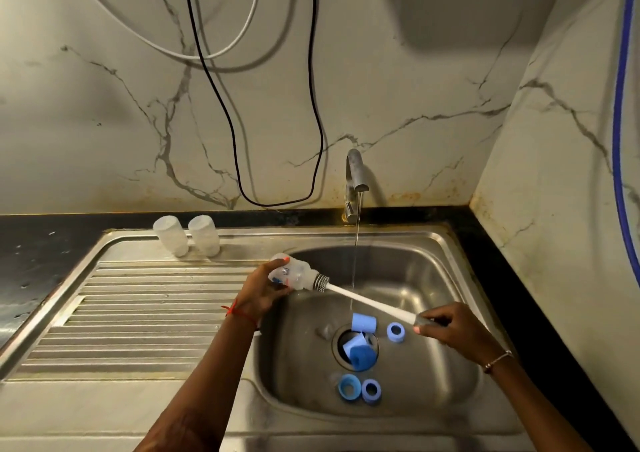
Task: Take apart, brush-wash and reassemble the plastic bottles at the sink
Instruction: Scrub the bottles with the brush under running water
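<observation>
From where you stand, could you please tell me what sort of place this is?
Probably a home kitchen: a steel sink with a ribbed drainboard, a running tap on the marble-look wall, and a black countertop.

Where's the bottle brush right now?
Head view, over the sink basin: the bottle brush runs from the mouth of the clear bottle in the left hand to the right hand gripping its handle.
</observation>
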